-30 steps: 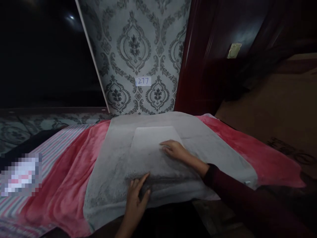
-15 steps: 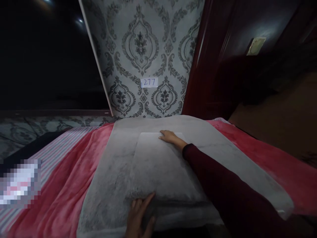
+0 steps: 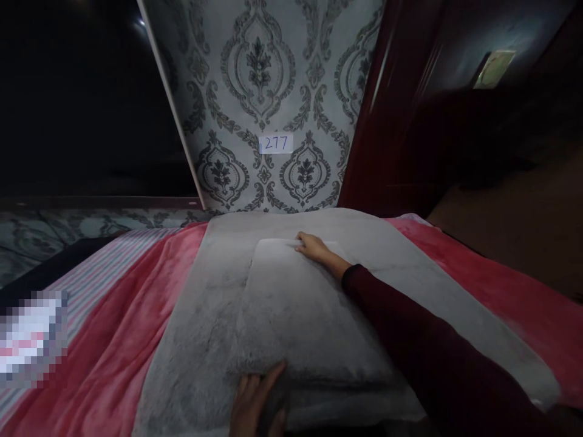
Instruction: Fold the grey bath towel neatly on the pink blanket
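Grey folded cloth (image 3: 291,303) lies on the middle of the wider grey blanket (image 3: 191,321). The left hand (image 3: 250,400), thumb and forefinger apart, is at its near edge; the right hand (image 3: 315,249) touches the far edge, grip unclear, and even tension should keep it smooth

matt fuzzy gry cloth (image 3: 291,297), glossy dk-red panel (image 3: 401,109)

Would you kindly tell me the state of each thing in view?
Screen: dark
Paper label: flat, reading 277
Striped sheet: partly covered
Red blanket: creased
Grey blanket: spread
Small grey cloth: flat on grey blanket
Right hand: curled at cloth's far edge
Left hand: thumb spread, at cloth's near edge
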Demonstrator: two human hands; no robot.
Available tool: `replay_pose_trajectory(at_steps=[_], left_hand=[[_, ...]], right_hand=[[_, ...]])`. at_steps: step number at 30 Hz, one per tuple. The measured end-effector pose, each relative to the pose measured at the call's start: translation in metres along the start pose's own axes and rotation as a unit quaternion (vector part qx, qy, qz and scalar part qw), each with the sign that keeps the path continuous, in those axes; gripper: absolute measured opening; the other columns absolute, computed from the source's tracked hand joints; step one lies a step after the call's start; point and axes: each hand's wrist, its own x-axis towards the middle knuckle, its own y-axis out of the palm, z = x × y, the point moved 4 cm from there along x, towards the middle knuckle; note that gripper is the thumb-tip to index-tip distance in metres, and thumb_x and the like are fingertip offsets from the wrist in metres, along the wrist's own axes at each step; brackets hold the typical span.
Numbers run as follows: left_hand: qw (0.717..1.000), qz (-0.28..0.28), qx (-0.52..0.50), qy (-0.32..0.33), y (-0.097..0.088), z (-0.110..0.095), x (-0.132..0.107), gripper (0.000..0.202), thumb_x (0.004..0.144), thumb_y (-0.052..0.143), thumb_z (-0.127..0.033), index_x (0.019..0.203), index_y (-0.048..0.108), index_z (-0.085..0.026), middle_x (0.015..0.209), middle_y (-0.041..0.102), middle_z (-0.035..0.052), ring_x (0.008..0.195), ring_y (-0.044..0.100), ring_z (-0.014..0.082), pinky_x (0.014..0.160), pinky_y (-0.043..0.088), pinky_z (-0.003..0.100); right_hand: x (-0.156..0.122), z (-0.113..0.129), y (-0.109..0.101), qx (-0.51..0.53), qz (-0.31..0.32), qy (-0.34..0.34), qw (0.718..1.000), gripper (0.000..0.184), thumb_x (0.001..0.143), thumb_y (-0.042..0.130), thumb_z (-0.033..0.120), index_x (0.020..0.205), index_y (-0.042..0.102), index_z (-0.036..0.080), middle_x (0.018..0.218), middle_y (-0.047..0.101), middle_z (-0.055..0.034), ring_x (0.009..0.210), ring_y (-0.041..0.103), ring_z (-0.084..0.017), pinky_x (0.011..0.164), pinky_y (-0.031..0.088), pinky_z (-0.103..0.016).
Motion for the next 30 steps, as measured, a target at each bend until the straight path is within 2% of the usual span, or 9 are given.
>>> replay_pose_trajectory(at_steps=[3, 5, 9, 16, 21, 23, 25, 27, 30], left_hand=[[1.0, -0.002, -0.007, -0.014, -0.006, -0.01, -0.002, 0.048, 0.094, 0.052, -0.052, 0.137, 0.066, -0.034, 0.128, 0.07, 0.0089, 0.123, 0.06, 0.032, 0.108, 0.045, 0.053], [0.999, 0.024, -0.011, -0.034, -0.011, -0.02, -0.001, 0.048, 0.095, 0.054, -0.05, 0.14, 0.063, -0.036, 0.134, 0.068, 0.007, 0.127, 0.058, 0.0313, 0.112, 0.041, 0.055], [0.996, 0.077, -0.029, -0.046, -0.021, -0.039, 0.007, 0.048, 0.095, 0.056, -0.045, 0.141, 0.061, -0.034, 0.129, 0.069, 0.0064, 0.122, 0.059, 0.0287, 0.11, 0.043, 0.054], [0.998, 0.06, -0.027, -0.019, -0.024, -0.047, 0.01, 0.044, 0.097, 0.056, -0.039, 0.14, 0.06, -0.035, 0.131, 0.068, 0.0044, 0.121, 0.059, 0.0261, 0.104, 0.047, 0.047], [0.999, 0.042, -0.011, -0.002, -0.021, -0.046, 0.011, 0.042, 0.097, 0.056, -0.038, 0.138, 0.06, -0.033, 0.127, 0.07, 0.0044, 0.117, 0.06, 0.0255, 0.107, 0.044, 0.049], [0.999, 0.041, -0.015, 0.002, -0.02, -0.045, 0.013, 0.042, 0.097, 0.056, -0.04, 0.139, 0.06, -0.033, 0.126, 0.07, 0.0045, 0.116, 0.06, 0.0252, 0.108, 0.042, 0.05], [0.999, 0.042, -0.022, 0.005, -0.02, -0.045, 0.013, 0.043, 0.097, 0.056, -0.04, 0.139, 0.06, -0.032, 0.125, 0.07, 0.005, 0.114, 0.06, 0.0246, 0.107, 0.042, 0.049], [0.999, 0.041, -0.029, 0.007, -0.021, -0.045, 0.014, 0.043, 0.097, 0.056, -0.04, 0.139, 0.061, -0.031, 0.122, 0.071, 0.0055, 0.112, 0.06, 0.0241, 0.104, 0.044, 0.047], [0.999, 0.036, -0.036, -0.001, -0.021, -0.047, 0.016, 0.043, 0.096, 0.056, -0.038, 0.139, 0.062, -0.031, 0.121, 0.071, 0.0053, 0.11, 0.059, 0.0238, 0.102, 0.045, 0.044]], right_hand=[[0.003, -0.002, 0.001, 0.009, -0.005, 0.017, 1.0, 0.024, 0.092, 0.065, 0.023, 0.116, 0.064, 0.019, 0.118, 0.073, -0.0108, 0.105, 0.066, -0.023, 0.083, 0.045, -0.028], [0.007, -0.006, 0.004, 0.017, -0.007, 0.03, 0.999, 0.022, 0.093, 0.063, 0.022, 0.115, 0.063, 0.018, 0.12, 0.071, -0.0125, 0.108, 0.064, -0.024, 0.085, 0.044, -0.029], [0.014, -0.019, 0.016, 0.036, -0.014, 0.041, 0.998, 0.025, 0.094, 0.06, 0.023, 0.119, 0.061, 0.018, 0.123, 0.069, -0.0129, 0.112, 0.061, -0.025, 0.089, 0.043, -0.031], [0.013, -0.031, 0.026, 0.058, -0.054, -0.001, 0.997, 0.028, 0.095, 0.054, 0.03, 0.119, 0.062, 0.018, 0.118, 0.07, -0.0124, 0.107, 0.061, -0.027, 0.093, 0.045, -0.038], [0.008, -0.022, 0.018, 0.017, -0.037, 0.027, 0.999, 0.038, 0.097, 0.05, 0.027, 0.132, 0.059, 0.016, 0.134, 0.064, -0.017, 0.124, 0.056, -0.033, 0.105, 0.041, -0.051], [-0.007, -0.014, 0.01, -0.009, -0.04, 0.021, 0.999, 0.049, 0.098, 0.05, 0.029, 0.144, 0.051, 0.015, 0.147, 0.054, -0.0185, 0.135, 0.048, -0.036, 0.11, 0.036, -0.058], [-0.037, -0.004, 0.0, -0.022, -0.038, -0.02, 0.999, 0.059, 0.099, 0.05, 0.035, 0.155, 0.041, 0.017, 0.158, 0.043, -0.0183, 0.143, 0.039, -0.038, 0.113, 0.032, -0.062], [-0.084, 0.008, -0.009, -0.028, -0.026, -0.082, 0.996, 0.063, 0.102, 0.045, 0.045, 0.159, 0.034, 0.02, 0.164, 0.034, -0.0162, 0.147, 0.033, -0.038, 0.115, 0.03, -0.063], [-0.17, 0.016, -0.019, -0.043, -0.015, -0.155, 0.987, 0.062, 0.105, 0.035, 0.055, 0.161, 0.032, 0.029, 0.167, 0.031, -0.0105, 0.15, 0.028, -0.038, 0.116, 0.029, -0.063]])
